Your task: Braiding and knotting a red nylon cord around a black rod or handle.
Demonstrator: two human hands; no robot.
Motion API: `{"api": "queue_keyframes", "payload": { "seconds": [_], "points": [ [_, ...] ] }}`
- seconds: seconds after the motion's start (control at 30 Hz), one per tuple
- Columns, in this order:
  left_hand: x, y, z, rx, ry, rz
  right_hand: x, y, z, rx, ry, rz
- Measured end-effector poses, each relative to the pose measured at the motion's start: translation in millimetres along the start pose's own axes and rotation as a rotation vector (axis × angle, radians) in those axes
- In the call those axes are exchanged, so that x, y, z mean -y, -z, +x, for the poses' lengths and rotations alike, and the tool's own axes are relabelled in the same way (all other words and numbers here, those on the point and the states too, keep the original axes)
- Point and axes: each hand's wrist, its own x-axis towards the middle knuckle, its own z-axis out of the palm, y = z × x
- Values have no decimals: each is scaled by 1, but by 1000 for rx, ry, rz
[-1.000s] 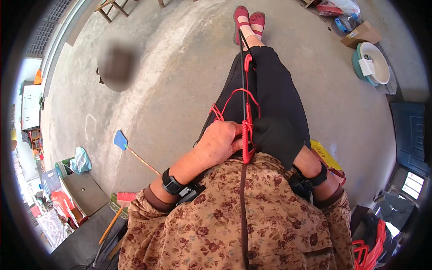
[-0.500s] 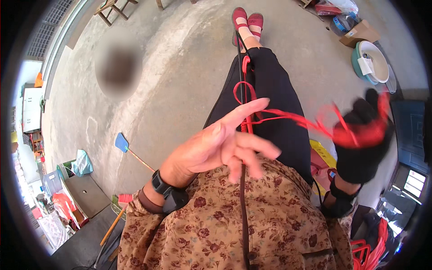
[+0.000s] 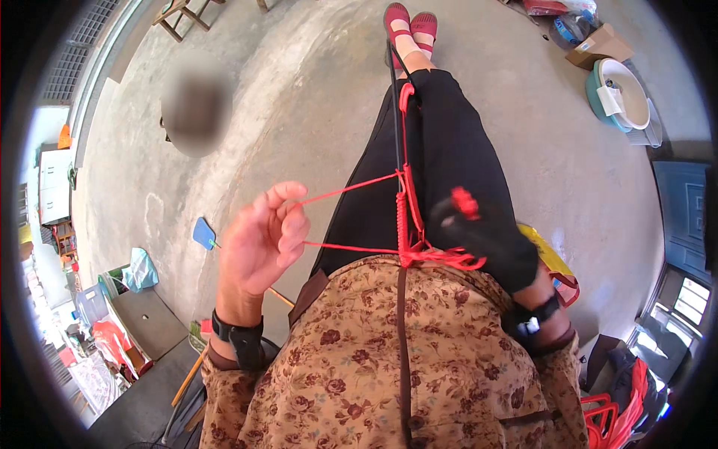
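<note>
My bare left hand (image 3: 268,236) is held out to the left, its fingers curled inside a loop of red cord (image 3: 351,247). Two taut strands run from it to black cords (image 3: 398,123) stretched along my legs toward the shoes. Tight red coils (image 3: 402,217) wrap around the black cords, and a slack red bundle lies at my waist. In a black glove, my right hand (image 3: 490,239) is closed over my lap, somewhat blurred. A red tuft (image 3: 464,203) shows at its fingers, where the cord's path is partly hidden.
A person's red shoes (image 3: 411,30) are at the far end of the outstretched legs. Basins (image 3: 622,93) and a cardboard box (image 3: 600,46) stand at the far right. A blue fly swatter (image 3: 203,233) lies left. Beside my right arm is a yellow bag (image 3: 550,251).
My left hand has moved left and drawn the red loop taut. My right hand has come inward from the far right to beside the coils, and the trailing strands have gathered at my waist.
</note>
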Motion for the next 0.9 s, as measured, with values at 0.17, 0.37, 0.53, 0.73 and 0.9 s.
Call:
{"api": "queue_keyframes", "payload": {
  "seconds": [0.17, 0.37, 0.53, 0.73, 0.9],
  "points": [
    [11, 26, -31, -293, 77, 475, -11, -44, 29, 295, -106, -154],
    [21, 53, -54, -178, 162, 643, -15, -41, 25, 297, -78, 26],
    [20, 48, -40, 51, 120, 266, -30, -37, 27, 83, 4, -68],
    [21, 9, 24, 204, -255, 18, 11, 13, 21, -301, 166, -144],
    [48, -4, 67, 77, -165, 324, 14, 7, 31, -429, 422, -890]
  ]
}}
